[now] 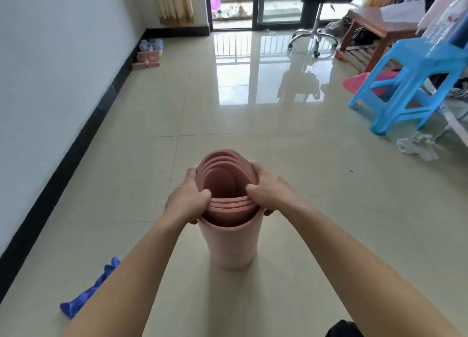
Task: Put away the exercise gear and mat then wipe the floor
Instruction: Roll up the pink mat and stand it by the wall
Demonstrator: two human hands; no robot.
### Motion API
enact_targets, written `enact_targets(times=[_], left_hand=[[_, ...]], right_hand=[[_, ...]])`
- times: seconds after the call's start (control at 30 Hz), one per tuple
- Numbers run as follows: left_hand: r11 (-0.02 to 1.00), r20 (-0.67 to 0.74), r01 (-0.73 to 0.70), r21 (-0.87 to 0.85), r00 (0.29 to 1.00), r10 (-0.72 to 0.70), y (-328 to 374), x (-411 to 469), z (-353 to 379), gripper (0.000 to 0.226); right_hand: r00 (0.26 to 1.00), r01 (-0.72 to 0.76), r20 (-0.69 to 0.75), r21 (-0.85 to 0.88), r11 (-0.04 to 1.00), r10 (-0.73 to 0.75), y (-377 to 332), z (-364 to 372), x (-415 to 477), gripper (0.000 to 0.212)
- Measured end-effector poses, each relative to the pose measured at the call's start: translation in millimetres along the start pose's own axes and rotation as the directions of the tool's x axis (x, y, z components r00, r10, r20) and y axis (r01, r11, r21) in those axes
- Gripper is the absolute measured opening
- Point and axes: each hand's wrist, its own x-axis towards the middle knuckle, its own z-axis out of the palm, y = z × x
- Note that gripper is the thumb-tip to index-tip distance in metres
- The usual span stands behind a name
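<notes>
Pink exercise mat (231, 245), rolled into a loose tube, stands upright on end on the glossy tiled floor (291, 174) at lower centre of the frame, its coiled layers visible from above. Both hands are clamped on its top rim: the left hand (188, 197) grips the left side and the right hand (271, 188) the right, thumbs hooked inside the coil, bare forearms reaching in from the bottom edge.

Across the upper middle, a glass sliding door (253, 4) throws bright reflections down the tiles. A white wall (50, 70) with a dark skirting runs along the left. At right, a blue plastic stool (410, 83) stands on the floor, with something pink (357, 82) lying behind its legs. A wooden side table (374, 37) sits behind it at upper right, and a black swivel chair (321, 9) on a chrome base stands near the door.

A blue cloth (88, 293) lies crumpled on the floor at lower left, partly hidden by the left forearm. Small pink and blue items (149, 53) rest against the wall at upper left; what they are cannot be made out. Crumpled clear plastic (415, 146) lies at the right edge, below the stool. The stretch of floor directly around the mat is bare.
</notes>
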Motion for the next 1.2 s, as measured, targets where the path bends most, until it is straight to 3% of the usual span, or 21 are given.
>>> enact_targets(times=[0.2, 0.37, 0.67, 0.97, 1.2], left_hand=[[0.999, 0.047, -0.018, -0.05, 0.999, 0.021, 47.8, -45.7, -39.2, 0.064], [0.998, 0.012, -0.068, -0.02, 0.998, 0.068, 159.9, -81.6, -114.2, 0.059], [0.985, -0.13, -0.149, -0.091, 0.982, 0.137, 342.4, -105.2, -256.5, 0.058], [0.939, -0.305, -0.314, -0.142, 0.916, 0.26, 390.5, 16.0, -342.2, 0.052], [0.895, -0.291, -0.406, -0.185, 0.892, 0.345, 432.9, 180.7, -441.9, 0.052]], right_hand=[[0.996, -0.014, 0.089, 0.079, 0.997, 0.007, -21.7, -53.4, -44.2, 0.064], [0.999, -0.023, 0.034, 0.153, 0.988, 0.018, -85.2, -160.1, -92.3, 0.06], [0.981, 0.188, -0.05, 0.067, 0.98, -0.185, -233.4, -346.5, -114.2, 0.057], [0.915, 0.354, -0.194, -0.031, 0.935, -0.353, -346.1, -398.7, 12.6, 0.054], [0.888, 0.367, -0.265, -0.082, 0.927, -0.375, -452.8, -427.4, 158.5, 0.057]])
